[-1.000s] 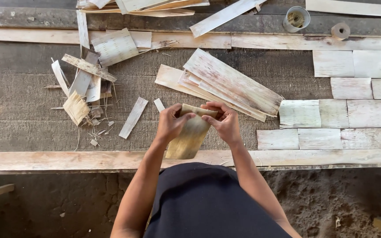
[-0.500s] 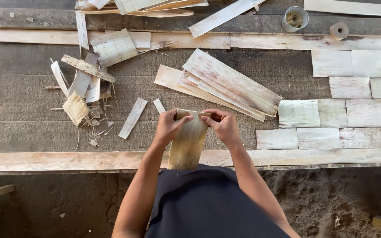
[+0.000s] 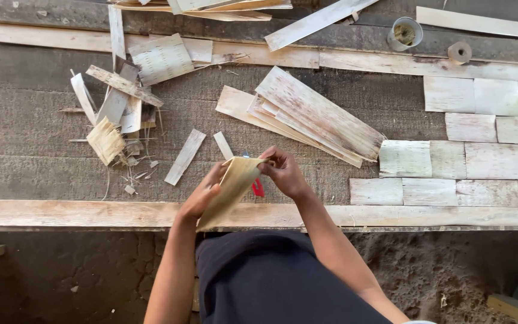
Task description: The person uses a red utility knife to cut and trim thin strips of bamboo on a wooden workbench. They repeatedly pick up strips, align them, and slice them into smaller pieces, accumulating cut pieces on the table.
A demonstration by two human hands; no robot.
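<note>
While you lean over the bench (image 3: 43, 174), both of your hands meet just above its near edge, closed on one tan sheet of dried leaf sheath (image 3: 230, 191). Your left hand (image 3: 204, 193) grips the sheet along its left side, fingers curled around it; your right hand (image 3: 283, 173) pinches the top right corner, fingers bent tight. The sheet hangs tilted, its top end up between your hands and its lower end reaching down over the pale plank (image 3: 67, 213) that runs along the bench front. Something small and red (image 3: 258, 188) shows just under your right hand, beside the sheet (too hidden to tell what it is).

Just beyond your hands lies a fanned stack of long pale sheets (image 3: 316, 117), slanting from upper left to lower right. Two narrow strips (image 3: 185, 156) lie to the left of it, near your left hand. Farther left sits a heap of offcuts and frayed fibre scraps (image 3: 110, 114). To your right, flat rectangular pieces (image 3: 451, 159) are laid edge to edge in rows. At the far side of the bench stand a small round cup (image 3: 404, 33) and a roll of tape (image 3: 459, 52), well apart from your hands.
</note>
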